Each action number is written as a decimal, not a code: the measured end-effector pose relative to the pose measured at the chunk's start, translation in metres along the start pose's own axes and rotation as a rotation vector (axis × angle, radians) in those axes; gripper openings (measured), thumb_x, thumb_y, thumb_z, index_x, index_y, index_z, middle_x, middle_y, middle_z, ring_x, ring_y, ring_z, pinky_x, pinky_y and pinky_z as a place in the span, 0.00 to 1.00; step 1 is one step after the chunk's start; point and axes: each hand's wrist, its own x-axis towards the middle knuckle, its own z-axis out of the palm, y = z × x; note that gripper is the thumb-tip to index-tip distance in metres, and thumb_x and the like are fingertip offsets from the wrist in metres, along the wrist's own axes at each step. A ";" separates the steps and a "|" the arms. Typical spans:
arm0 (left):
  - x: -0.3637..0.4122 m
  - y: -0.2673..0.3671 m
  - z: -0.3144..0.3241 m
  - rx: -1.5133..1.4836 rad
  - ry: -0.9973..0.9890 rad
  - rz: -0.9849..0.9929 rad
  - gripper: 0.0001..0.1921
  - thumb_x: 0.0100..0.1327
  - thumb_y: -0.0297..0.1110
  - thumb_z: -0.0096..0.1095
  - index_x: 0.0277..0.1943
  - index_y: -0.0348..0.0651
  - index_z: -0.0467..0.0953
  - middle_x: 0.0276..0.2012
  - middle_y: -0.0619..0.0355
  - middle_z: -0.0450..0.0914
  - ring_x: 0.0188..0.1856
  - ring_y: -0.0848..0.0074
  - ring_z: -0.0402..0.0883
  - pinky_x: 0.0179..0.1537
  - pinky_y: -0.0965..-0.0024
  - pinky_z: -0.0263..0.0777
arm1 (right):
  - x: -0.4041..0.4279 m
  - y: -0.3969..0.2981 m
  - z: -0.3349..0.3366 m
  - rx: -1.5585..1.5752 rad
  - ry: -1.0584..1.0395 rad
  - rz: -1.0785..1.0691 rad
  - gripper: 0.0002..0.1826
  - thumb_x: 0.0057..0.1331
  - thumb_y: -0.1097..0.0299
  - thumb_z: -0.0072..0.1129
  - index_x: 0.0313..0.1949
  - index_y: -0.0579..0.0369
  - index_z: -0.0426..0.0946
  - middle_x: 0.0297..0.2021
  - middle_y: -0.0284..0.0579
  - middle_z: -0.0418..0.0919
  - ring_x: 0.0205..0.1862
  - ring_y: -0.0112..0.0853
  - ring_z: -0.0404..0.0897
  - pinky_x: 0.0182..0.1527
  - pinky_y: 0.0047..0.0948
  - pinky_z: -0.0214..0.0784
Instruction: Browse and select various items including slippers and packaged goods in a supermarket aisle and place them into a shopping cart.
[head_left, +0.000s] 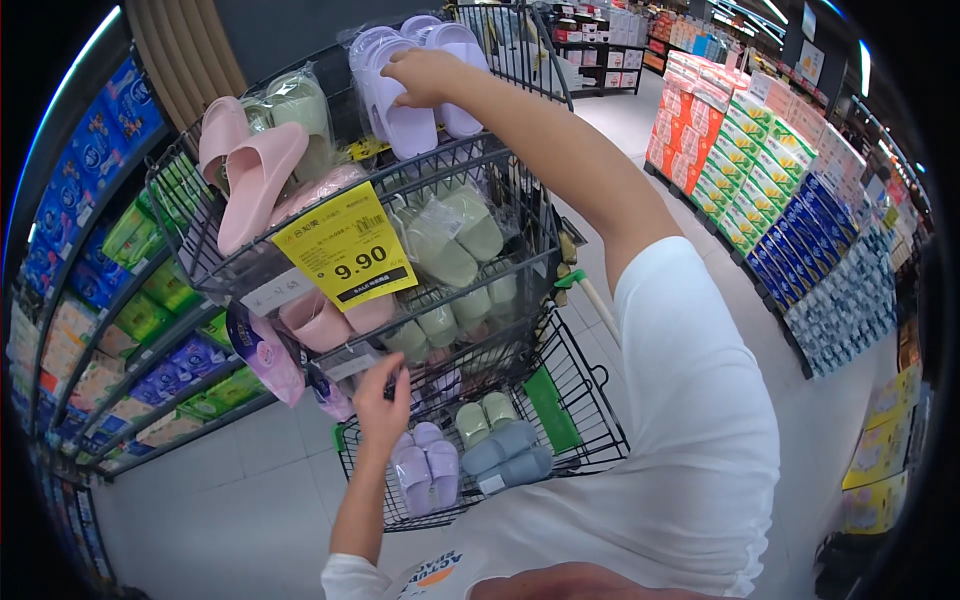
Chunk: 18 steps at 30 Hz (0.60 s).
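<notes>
My right hand (426, 76) reaches to the top of a black wire display basket (465, 161), its fingers on lavender slippers (405, 112) in clear plastic; whether it grips them I cannot tell. Pink slippers (259, 176) and wrapped pale green slippers (300, 112) lie at the basket's left. My left hand (384, 397) is near the basket's lower front, fingers curled, with a small dark thing at the fingertips. Below, a shopping cart (592, 397) holds wrapped lavender slippers (427, 469), green slippers (486, 417) and grey-blue slippers (508, 454).
A yellow price sign (345, 246) hangs on the basket front. Shelves of packaged goods (142, 315) stand at the left. Stacked tissue packs (750, 165) stand across the aisle at the right. A wooden-slat column (184, 52) rises behind the basket.
</notes>
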 end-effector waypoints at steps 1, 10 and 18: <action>0.039 0.025 -0.007 -0.038 0.074 0.142 0.11 0.57 0.21 0.61 0.45 0.33 0.78 0.42 0.48 0.82 0.43 0.63 0.82 0.47 0.66 0.73 | -0.007 -0.008 -0.005 0.026 0.046 0.003 0.25 0.54 0.56 0.63 0.51 0.50 0.75 0.51 0.45 0.75 0.54 0.43 0.74 0.55 0.42 0.68; 0.316 0.106 -0.010 0.047 0.157 0.458 0.16 0.57 0.32 0.63 0.48 0.37 0.78 0.45 0.50 0.82 0.46 0.68 0.82 0.48 0.69 0.74 | -0.174 -0.046 -0.074 0.397 0.684 0.067 0.08 0.57 0.69 0.61 0.35 0.57 0.78 0.37 0.44 0.80 0.43 0.41 0.77 0.46 0.36 0.69; 0.407 0.082 0.050 0.552 -0.232 0.113 0.25 0.49 0.42 0.66 0.52 0.43 0.78 0.51 0.46 0.79 0.51 0.57 0.79 0.54 0.63 0.71 | -0.268 -0.071 -0.058 0.653 0.513 0.431 0.07 0.57 0.71 0.61 0.33 0.59 0.79 0.35 0.46 0.80 0.41 0.41 0.78 0.45 0.34 0.69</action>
